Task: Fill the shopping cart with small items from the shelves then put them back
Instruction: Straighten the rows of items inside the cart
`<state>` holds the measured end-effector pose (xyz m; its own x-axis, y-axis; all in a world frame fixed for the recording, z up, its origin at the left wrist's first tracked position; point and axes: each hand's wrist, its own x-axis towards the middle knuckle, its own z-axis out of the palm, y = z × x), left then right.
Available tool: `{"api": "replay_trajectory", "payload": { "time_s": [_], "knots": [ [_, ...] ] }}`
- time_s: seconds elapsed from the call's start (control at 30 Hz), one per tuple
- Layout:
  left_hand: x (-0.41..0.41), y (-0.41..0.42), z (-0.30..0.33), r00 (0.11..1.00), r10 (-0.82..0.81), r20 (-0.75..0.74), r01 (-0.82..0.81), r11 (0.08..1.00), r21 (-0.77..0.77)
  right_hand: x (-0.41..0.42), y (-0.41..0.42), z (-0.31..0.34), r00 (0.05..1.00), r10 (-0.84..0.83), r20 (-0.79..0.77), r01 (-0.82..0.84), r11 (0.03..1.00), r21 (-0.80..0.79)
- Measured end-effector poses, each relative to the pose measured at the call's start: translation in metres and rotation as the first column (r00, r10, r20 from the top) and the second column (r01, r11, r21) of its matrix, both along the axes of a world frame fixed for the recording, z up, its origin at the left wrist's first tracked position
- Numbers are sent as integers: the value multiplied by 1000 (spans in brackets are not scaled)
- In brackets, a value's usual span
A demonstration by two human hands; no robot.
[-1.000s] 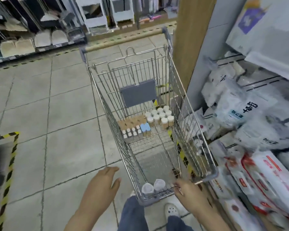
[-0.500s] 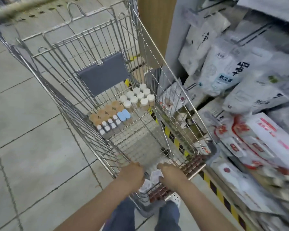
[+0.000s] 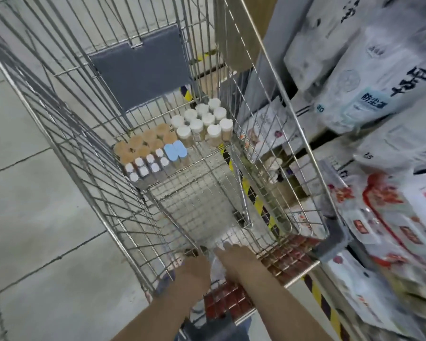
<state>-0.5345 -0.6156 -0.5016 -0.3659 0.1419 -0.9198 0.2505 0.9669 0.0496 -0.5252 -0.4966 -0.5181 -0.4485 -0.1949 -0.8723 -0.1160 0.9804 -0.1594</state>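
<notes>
I look down into a wire shopping cart (image 3: 272, 77). At its far end stand several white-capped jars (image 3: 202, 121), tan-capped jars (image 3: 145, 143), small white-capped bottles (image 3: 145, 166) and two blue-capped ones (image 3: 175, 151). Both my hands reach down into the near end. My right hand (image 3: 234, 258) curls its fingers over a small white item (image 3: 231, 236) on the cart floor. My left hand (image 3: 191, 270) is beside it with fingers bent down behind the wires; what it holds is hidden. Something pale (image 3: 215, 265) shows between the two hands.
A shelf unit stands close along the cart's right side, stacked with white bags (image 3: 369, 94) and red-and-white packs (image 3: 391, 217). Yellow-black tape (image 3: 256, 203) runs along the shelf base. A grey panel (image 3: 138, 70) hangs inside the cart. Tiled floor (image 3: 35, 193) lies to the left.
I have leaned closer over the cart. Both hands went from outside the near end to down inside it, onto the two white items there.
</notes>
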Motion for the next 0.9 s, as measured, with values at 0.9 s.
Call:
{"api": "replay_trajectory", "payload": {
  "time_s": [0.9],
  "knots": [
    [1,8,-22,991,115,-67,-111,992,55,-5,59,40,622,-780,-71,702,596,-390]
  ]
}}
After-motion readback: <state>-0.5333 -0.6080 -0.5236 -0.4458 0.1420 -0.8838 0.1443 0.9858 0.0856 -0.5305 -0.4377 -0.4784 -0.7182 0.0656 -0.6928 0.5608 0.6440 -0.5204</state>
